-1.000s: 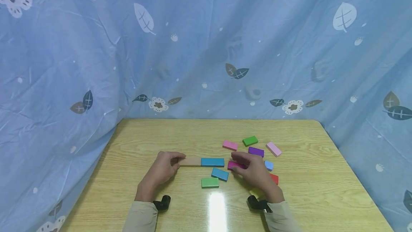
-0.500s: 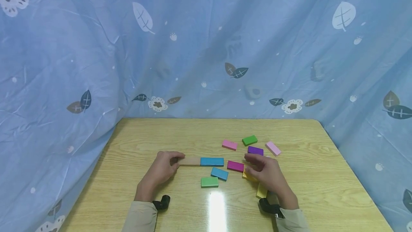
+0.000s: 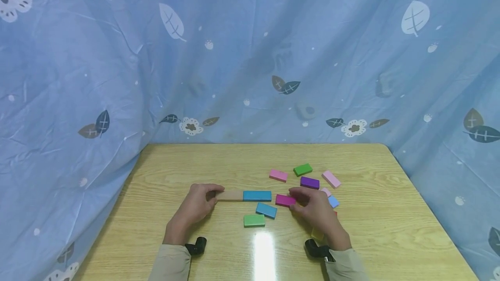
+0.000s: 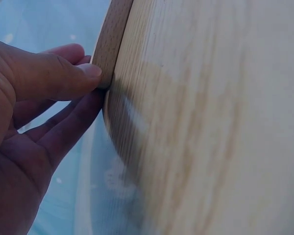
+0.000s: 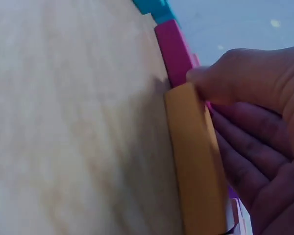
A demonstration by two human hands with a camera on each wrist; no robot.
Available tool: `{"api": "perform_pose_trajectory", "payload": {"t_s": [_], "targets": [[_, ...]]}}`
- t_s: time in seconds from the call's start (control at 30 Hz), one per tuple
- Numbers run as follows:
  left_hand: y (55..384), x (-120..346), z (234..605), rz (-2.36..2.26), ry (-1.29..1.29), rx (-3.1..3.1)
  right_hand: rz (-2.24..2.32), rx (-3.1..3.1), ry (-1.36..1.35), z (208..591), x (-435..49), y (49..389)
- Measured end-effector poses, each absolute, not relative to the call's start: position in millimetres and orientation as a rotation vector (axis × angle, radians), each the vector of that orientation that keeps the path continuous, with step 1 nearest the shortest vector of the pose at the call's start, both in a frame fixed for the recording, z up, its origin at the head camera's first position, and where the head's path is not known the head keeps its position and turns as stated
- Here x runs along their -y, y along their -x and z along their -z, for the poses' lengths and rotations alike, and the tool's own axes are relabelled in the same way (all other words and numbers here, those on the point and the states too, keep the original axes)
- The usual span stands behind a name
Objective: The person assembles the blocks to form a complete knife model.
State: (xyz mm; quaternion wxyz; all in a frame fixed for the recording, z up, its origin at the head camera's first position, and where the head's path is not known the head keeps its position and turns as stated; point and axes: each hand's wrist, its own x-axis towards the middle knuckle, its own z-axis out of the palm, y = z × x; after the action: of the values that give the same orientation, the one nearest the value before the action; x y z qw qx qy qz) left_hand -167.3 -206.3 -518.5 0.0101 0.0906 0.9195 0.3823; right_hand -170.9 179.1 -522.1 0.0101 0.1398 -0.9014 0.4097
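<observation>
My left hand (image 3: 197,205) holds the left end of a plain wooden block (image 3: 230,195); the left wrist view shows the thumb on its edge and fingers behind it. End to end with it lies a blue block (image 3: 257,196). A magenta block (image 3: 284,200) lies a small gap further right. My right hand (image 3: 314,209) is at its right end, thumb on the near side and fingers on the far side; whether they press on it I cannot tell. An orange block (image 5: 196,161) lies close by the right thumb, mostly hidden by the hand in the head view.
Nearer me lie a second blue block (image 3: 266,210) and a light green block (image 3: 254,220). Behind and right are pink (image 3: 278,175), green (image 3: 303,169), purple (image 3: 310,182), pale pink (image 3: 331,179) and light blue (image 3: 333,201) blocks. A patterned blue cloth (image 3: 250,55) hangs behind the table.
My right hand moved right off the magenta block, uncovering the orange one, then came back left to the magenta block's right end. The left hand and the row have stayed put.
</observation>
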Motion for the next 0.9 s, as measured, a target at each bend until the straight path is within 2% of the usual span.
{"api": "perform_pose_trajectory", "payload": {"t_s": [0.47, 0.9], "targets": [[167.0, 206.9, 518.5, -1.196, -0.309, -2.876, -1.25, 2.841, -0.451, 517.9, -174.7, 187.0], [165.9, 206.4, 516.8, -1.216, -0.307, -2.869, -1.236, 2.881, -0.45, 519.1, -165.6, 187.2]]}}
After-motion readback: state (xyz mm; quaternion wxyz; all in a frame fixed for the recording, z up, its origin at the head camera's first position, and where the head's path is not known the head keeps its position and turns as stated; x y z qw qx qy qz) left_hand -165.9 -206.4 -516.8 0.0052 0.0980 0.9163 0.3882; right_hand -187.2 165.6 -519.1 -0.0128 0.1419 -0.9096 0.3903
